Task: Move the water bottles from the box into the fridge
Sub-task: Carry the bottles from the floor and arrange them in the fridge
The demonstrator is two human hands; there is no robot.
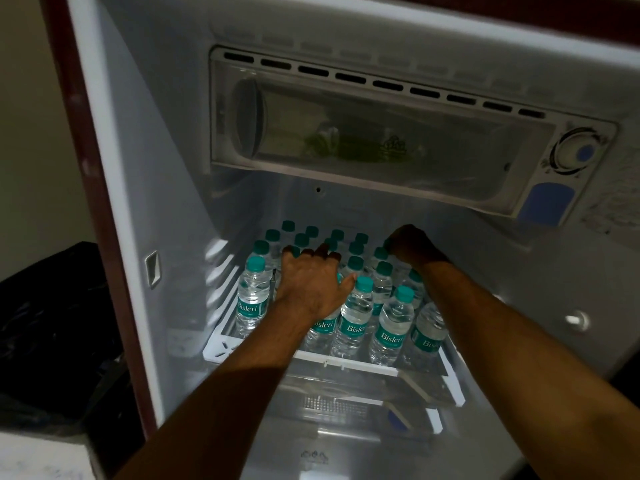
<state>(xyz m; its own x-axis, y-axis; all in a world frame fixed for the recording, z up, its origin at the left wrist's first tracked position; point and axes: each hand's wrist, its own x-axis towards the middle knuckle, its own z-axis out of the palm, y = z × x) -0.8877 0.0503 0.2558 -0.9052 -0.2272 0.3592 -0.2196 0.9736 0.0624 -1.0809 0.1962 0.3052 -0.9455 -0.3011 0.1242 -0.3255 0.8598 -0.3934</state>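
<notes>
Below the shelf (346, 362) sits a clear drawer (346, 393). On the shelf, inside the fridge (166, 168), water bottles (391, 327) stand upright in packed rows. The left hand (311, 282) rests on the caps, fingers spread. Farther back, the right hand (412, 245) curls over a rear bottle; its hold cannot be made out. Above the shelf hangs the freezer box (363, 133).
</notes>
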